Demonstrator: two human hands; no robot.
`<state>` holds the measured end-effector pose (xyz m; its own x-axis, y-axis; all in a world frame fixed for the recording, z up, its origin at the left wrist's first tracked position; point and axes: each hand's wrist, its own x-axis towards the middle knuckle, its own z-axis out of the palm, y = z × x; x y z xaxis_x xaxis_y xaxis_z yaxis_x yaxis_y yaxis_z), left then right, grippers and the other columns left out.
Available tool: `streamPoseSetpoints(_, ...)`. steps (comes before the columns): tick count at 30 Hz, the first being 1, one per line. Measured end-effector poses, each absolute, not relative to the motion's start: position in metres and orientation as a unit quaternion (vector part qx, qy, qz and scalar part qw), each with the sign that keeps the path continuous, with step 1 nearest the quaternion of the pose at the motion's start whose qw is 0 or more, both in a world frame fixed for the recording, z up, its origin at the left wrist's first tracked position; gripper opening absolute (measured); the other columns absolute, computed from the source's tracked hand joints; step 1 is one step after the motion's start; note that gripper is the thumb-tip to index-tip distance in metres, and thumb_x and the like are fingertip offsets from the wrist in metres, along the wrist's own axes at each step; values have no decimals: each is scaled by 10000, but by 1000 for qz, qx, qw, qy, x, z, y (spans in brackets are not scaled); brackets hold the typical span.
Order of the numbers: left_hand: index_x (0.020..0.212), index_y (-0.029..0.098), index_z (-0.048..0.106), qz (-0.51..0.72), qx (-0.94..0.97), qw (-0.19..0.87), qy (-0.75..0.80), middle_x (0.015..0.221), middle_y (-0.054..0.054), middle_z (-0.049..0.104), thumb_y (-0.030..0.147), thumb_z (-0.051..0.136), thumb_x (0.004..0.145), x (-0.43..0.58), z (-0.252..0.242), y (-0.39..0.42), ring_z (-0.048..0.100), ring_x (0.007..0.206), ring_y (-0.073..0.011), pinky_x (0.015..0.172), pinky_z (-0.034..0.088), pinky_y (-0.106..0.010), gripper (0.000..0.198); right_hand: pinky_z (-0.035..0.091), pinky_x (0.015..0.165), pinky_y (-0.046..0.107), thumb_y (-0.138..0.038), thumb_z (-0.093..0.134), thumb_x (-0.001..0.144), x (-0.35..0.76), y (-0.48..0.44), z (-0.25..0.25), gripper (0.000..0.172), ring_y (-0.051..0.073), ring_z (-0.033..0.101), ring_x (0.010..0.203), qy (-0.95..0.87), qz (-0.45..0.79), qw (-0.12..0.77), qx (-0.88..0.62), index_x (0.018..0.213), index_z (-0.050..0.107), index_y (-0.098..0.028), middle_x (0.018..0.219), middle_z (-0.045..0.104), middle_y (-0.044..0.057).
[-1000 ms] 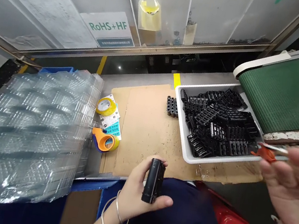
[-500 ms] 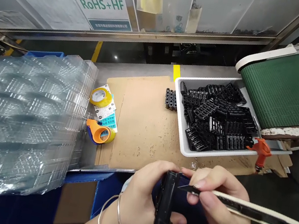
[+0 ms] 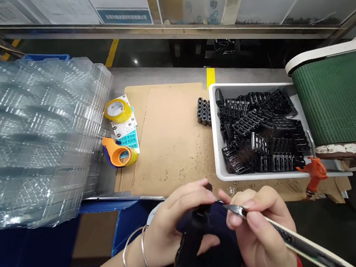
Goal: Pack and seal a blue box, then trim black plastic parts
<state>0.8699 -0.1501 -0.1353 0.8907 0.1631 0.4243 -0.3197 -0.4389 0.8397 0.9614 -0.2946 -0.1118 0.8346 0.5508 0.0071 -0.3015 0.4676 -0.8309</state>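
Head view. The left hand (image 3: 170, 223) is closed around a black part (image 3: 192, 240), thumb on one side and fingers wrapped behind. It holds the part upright over the lap, just below the near edge of the worktop (image 3: 160, 73). This grip seems meant to leave the part's top end bare and steady. The right hand (image 3: 262, 239) pinches a knife (image 3: 302, 250) near its front, forefinger and thumb close to the blade (image 3: 234, 208). That short hold probably gives fine control of the tip, which meets the top of the part. The knife's long pale handle trails off to the right. The part looks like hard moulded plastic, matt, blocky and ribbed.

On the worktop lies a sheet of brown cardboard (image 3: 170, 141), scuffed and pitted, likely there to spare the metal beneath. A white tray (image 3: 222, 170) sits on its right side, heaped with black parts (image 3: 260, 133) of lattice shape. It is within the right hand's reach and next to a green belt (image 3: 351, 94) with a woven texture. A small stack (image 3: 203, 111) of black pieces stands just left of the tray. An orange clamp (image 3: 314, 171) grips near the tray's right corner. To the left sit a yellow tape roll (image 3: 117, 110), printed labels (image 3: 127, 132) and an orange dispenser (image 3: 118, 153). Beyond them is a thick pile of clear, glossy blister trays (image 3: 24, 135).
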Motion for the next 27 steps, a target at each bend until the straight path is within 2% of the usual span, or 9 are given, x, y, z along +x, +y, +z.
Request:
streamPoseSetpoints(2, 1374, 290, 490, 289, 792, 535, -60, 1268, -39, 647, 111, 794, 774, 867, -142, -152, 579, 1270, -191, 1197, 386, -430, 696, 535, 1053, 340, -234, 709, 903, 963, -292, -111, 42, 73, 649, 657, -121, 254, 854, -437, 862, 704, -238, 714, 666, -57)
streamPoseSetpoints(4, 1390, 360, 477, 291, 750, 594, -28, 1388, -18, 580, 52, 768, 777, 862, -145, -155, 535, 1338, -199, 1185, 402, -428, 746, 490, 1104, 336, -240, 719, 893, 964, -292, -111, 45, 67, 648, 639, -117, 265, 855, -430, 851, 702, -238, 698, 666, -63)
streamPoseSetpoints(7, 1403, 429, 481, 202, 609, 764, 63, 1434, -4, 550, 161, 747, 842, 857, -144, -157, 598, 1274, -210, 1063, 516, -347, 676, 452, 1134, 325, -259, 714, 901, 967, -296, -111, 41, 73, 651, 642, -129, 254, 854, -435, 865, 701, -245, 678, 677, -62)
streamPoseSetpoints(10, 1371, 394, 538, 94, 391, 905, 136, 1137, 5, 708, 339, 765, 849, 858, -145, -156, 723, 953, -135, 871, 580, -234, 572, 452, 1137, 346, -259, 697, 918, 971, -302, -110, 30, 87, 661, 654, -154, 222, 849, -454, 888, 696, -253, 684, 695, -57)
streamPoseSetpoints(12, 1329, 307, 584, 31, 281, 944, 169, 870, 21, 715, 446, 788, 807, 861, -147, -156, 690, 695, -82, 675, 563, -161, 577, 443, 1147, 380, -253, 684, 931, 972, -304, -112, 26, 98, 672, 674, -175, 233, 836, -465, 907, 690, -261, 701, 707, -53)
streamPoseSetpoints(14, 1262, 232, 621, -14, 223, 954, 200, 706, 49, 645, 534, 794, 764, 864, -149, -158, 578, 509, -45, 505, 480, -128, 608, 422, 1164, 418, -248, 671, 941, 972, -303, -115, 31, 105, 681, 696, -197, 264, 821, -466, 923, 680, -272, 724, 715, -53)
streamPoseSetpoints(18, 1061, 165, 656, -112, 216, 931, 271, 586, 66, 564, 626, 752, 754, 867, -149, -165, 479, 385, -44, 401, 393, -155, 562, 348, 1206, 464, -224, 660, 942, 965, -295, -124, 54, 100, 692, 714, -216, 289, 807, -468, 925, 667, -274, 747, 715, -59)
streamPoseSetpoints(20, 955, 158, 635, -154, 218, 920, 286, 542, 62, 558, 653, 713, 774, 867, -148, -167, 452, 327, -54, 348, 339, -168, 533, 356, 1195, 489, -225, 661, 937, 963, -292, -127, 53, 106, 691, 695, -216, 286, 806, -472, 909, 669, -270, 740, 714, -54)
streamPoseSetpoints(27, 695, 136, 611, -167, 289, 911, 245, 417, 35, 530, 722, 654, 776, 863, -145, -168, 446, 324, -61, 346, 323, -156, 593, 432, 1132, 505, -224, 676, 921, 963, -296, -127, 54, 123, 679, 664, -237, 279, 788, -495, 887, 686, -265, 724, 703, -40)
